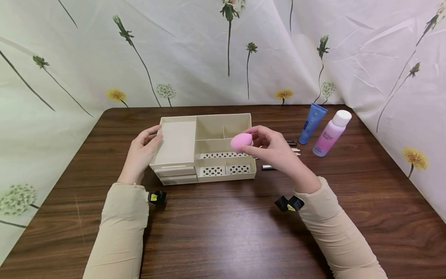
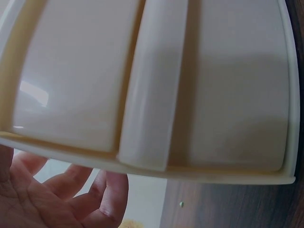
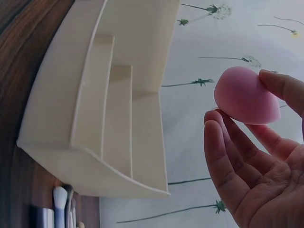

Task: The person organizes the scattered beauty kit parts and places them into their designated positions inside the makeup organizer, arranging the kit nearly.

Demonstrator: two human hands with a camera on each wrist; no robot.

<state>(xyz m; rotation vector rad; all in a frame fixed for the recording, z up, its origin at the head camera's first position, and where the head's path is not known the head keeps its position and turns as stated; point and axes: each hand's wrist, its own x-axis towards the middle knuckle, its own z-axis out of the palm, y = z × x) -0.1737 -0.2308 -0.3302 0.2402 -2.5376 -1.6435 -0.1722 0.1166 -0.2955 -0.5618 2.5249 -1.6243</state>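
Observation:
A cream cosmetic organizer (image 1: pixel 175 139) sits on the table, with a flat-topped drawer section at its left and open compartments at its right. My left hand (image 1: pixel 141 151) rests against its left side, fingertips at the top edge. In the left wrist view, those fingers (image 2: pixel 111 199) are loosely bent beside the wall, below the drawer fronts (image 2: pixel 242 104). With thumb and fingertips my right hand (image 1: pixel 275 149) pinches a pink makeup sponge (image 1: pixel 240 142) above the right compartments. In the right wrist view the sponge (image 3: pixel 247 97) is held off to the side of the organizer (image 3: pixel 57 90).
Right of the organizer stand a blue tube (image 1: pixel 312 124) and a pink-purple spray bottle (image 1: pixel 331 135) with a white cap. Makeup brushes (image 3: pixel 60 202) lie beside the organizer, partly hidden behind my right hand in the head view. A flowered cloth (image 1: pixel 202 50) hangs behind the wooden table (image 1: pixel 223 232).

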